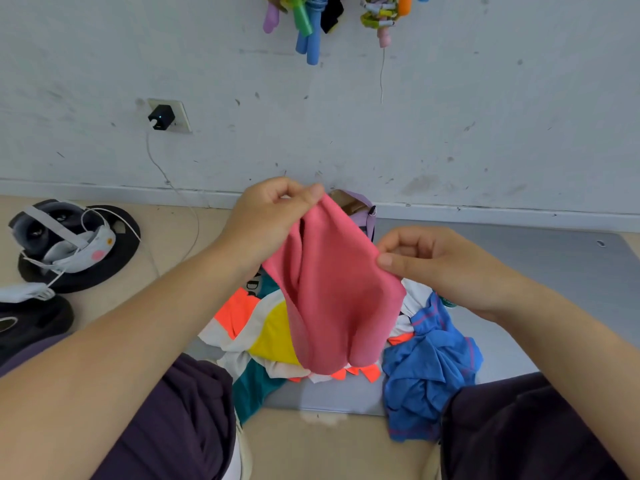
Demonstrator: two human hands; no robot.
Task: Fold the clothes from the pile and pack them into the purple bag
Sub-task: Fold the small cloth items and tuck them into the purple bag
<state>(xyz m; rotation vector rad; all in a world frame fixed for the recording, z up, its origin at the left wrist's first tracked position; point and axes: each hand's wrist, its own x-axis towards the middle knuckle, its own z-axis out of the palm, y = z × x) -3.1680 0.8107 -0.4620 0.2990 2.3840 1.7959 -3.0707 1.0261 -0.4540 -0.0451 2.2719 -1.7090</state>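
I have both hands [273, 209] [433, 261] pinching the pink cloth [332, 292]; its bunched twelve-o'clock edge could slip, spoiling the fold.

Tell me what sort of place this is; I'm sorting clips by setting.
Probably an indoor room used as a workspace, with the person on the floor: a scuffed white wall with a plugged-in black charger, a grey floor mat under the clothes pile, and a white headset nearby.

A grey mat [540, 271] covers the beige floor [332, 448] at centre and right, bearing the clothes pile [273, 337] and purple bag [360, 209]. At left, a headset [62, 233] lies on a black disc [104, 265].
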